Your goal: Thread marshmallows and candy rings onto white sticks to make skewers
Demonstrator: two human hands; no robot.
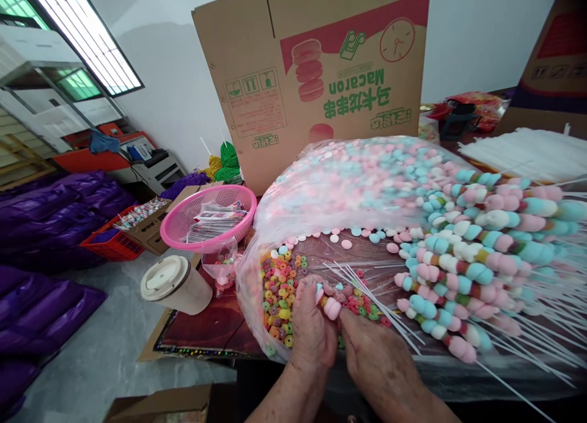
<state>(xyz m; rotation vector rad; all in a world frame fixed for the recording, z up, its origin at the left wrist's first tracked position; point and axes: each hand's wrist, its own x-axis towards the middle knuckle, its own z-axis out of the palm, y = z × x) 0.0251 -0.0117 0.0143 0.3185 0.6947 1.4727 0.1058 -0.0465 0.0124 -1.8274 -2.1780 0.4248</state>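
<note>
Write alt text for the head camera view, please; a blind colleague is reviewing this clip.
Two bare hands, left hand and right hand, meet over a table, pinching a pink candy piece beside a pile of colourful ring candies. To the right lie finished candy skewers on white sticks; behind are a pink basket, a lidded cup and a large cardboard box.

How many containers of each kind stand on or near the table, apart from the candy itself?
Large brown cardboard box printed "Macaron": 1
Round pink plastic basket: 1
Beige paper cup with white lid: 1
Red plastic crate: 1
Total: 4
</note>
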